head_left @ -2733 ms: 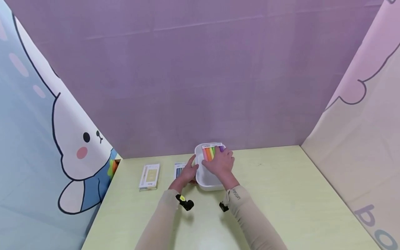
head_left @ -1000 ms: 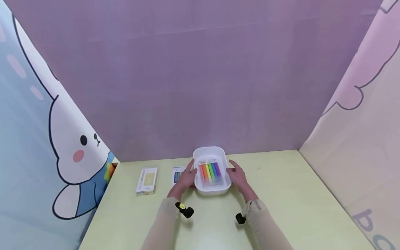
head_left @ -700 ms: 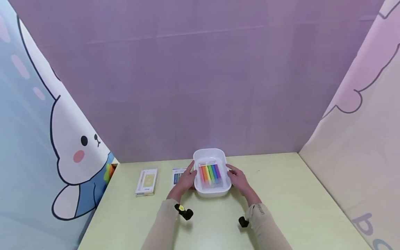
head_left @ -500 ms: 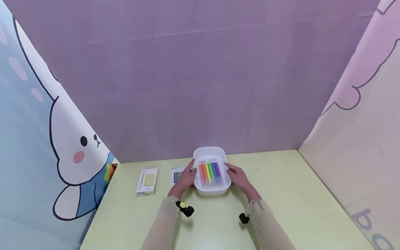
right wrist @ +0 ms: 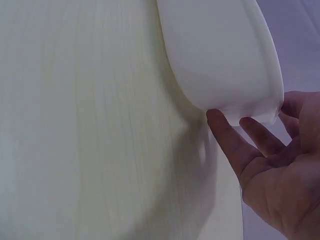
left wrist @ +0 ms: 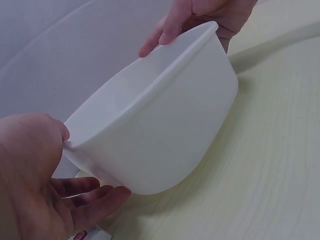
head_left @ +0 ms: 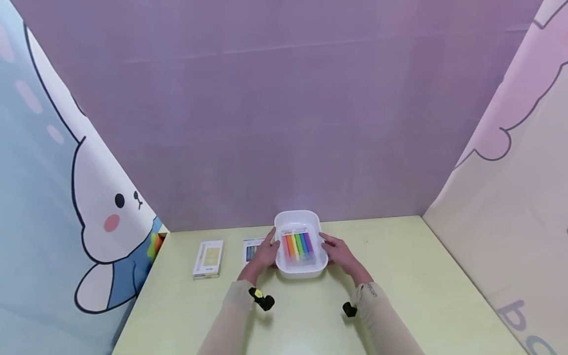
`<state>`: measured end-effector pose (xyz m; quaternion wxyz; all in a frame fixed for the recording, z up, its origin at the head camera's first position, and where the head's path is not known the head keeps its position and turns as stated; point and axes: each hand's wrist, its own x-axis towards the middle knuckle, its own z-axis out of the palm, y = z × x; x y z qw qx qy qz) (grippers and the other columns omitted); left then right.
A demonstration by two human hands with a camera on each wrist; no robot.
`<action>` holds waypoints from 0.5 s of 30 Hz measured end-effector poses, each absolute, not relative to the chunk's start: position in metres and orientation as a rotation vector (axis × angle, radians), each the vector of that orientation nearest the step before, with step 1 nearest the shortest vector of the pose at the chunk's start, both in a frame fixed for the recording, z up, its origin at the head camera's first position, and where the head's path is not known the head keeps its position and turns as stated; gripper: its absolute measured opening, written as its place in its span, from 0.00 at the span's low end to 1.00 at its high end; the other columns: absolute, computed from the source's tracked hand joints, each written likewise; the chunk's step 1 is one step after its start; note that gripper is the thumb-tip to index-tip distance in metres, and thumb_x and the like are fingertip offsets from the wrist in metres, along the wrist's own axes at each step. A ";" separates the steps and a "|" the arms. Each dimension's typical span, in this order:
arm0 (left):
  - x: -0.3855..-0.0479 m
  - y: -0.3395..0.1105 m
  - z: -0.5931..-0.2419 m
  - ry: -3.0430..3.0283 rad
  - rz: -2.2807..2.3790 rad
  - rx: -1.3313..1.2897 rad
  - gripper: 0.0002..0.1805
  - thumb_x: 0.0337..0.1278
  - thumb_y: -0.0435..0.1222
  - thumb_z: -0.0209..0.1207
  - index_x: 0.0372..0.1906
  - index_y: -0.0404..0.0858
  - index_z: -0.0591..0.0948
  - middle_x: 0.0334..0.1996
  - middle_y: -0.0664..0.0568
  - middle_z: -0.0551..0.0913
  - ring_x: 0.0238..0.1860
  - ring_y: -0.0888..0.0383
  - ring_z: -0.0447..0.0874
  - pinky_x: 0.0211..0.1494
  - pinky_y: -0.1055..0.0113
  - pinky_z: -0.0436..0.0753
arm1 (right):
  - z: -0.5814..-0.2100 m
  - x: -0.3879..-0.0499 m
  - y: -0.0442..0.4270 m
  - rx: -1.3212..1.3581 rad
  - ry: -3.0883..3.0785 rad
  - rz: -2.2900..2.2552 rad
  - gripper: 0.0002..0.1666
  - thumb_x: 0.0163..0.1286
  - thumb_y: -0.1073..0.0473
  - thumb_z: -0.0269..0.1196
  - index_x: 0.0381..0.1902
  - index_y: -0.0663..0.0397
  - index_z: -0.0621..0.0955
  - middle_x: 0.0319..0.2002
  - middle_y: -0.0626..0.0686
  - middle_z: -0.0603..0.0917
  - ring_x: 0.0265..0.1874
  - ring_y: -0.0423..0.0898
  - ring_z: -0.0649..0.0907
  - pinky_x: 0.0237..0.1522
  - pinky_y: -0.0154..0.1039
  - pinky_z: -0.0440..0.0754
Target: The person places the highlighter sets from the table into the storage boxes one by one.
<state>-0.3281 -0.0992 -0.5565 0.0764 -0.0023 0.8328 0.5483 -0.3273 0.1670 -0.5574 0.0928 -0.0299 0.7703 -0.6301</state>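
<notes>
A white plastic basin (head_left: 301, 273) sits on the table in the head view, and a clear flat pack of rainbow-coloured pens (head_left: 298, 246) lies inside it. My left hand (head_left: 265, 254) holds the basin's left side, thumb at the rim and fingers against the outer wall, as the left wrist view shows. On the opposite side, my right hand (head_left: 339, 251) grips the basin (right wrist: 225, 60) with fingertips on its lower wall and thumb near the rim. Both wrist views hide the pack behind the basin's walls.
A white box with a yellow panel (head_left: 208, 259) lies on the pale table (head_left: 412, 296) at the left. Another white flat pack with dark sticks (head_left: 251, 250) is partly covered by my left hand. A purple cloth (head_left: 284, 123) rises behind the table.
My right hand has let go of the pen pack and moved to the basin's right side. The pack lies lower in the basin. Over the last second, hardly anything has moved.
</notes>
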 end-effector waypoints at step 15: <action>-0.326 -0.102 -0.563 2.537 1.634 0.037 0.32 0.75 0.50 0.44 0.78 0.55 0.51 0.55 0.35 0.76 0.37 0.50 0.84 0.37 0.53 0.83 | -0.563 -0.325 0.171 -0.090 2.193 -1.941 0.30 0.74 0.62 0.56 0.72 0.51 0.67 0.60 0.70 0.73 0.42 0.58 0.84 0.35 0.50 0.85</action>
